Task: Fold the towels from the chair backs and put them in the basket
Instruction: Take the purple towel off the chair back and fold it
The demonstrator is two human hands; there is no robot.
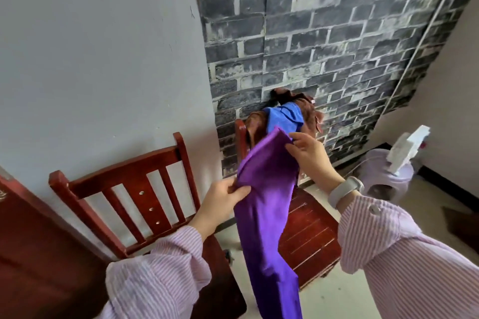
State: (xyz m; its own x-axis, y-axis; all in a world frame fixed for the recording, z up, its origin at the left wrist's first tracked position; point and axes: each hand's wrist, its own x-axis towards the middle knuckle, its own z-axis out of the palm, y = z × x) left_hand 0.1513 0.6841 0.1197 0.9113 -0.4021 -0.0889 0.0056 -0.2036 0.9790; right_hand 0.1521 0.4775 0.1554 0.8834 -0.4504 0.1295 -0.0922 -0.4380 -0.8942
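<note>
One cam only, head-worn, wide-angle. Looks fwd and down from above, close over both forearms. Faces a corner: grey wall (90, 59) left, brick-pattern wall (324, 33) ahead. Frame tilted, edges bent by lens.

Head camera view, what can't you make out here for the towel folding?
- Basket: not in the head view.
- Purple towel: lower end cut off by the bottom edge.
- Blue towel and brown cloth: bunched on the far chair back, count unclear.
</note>
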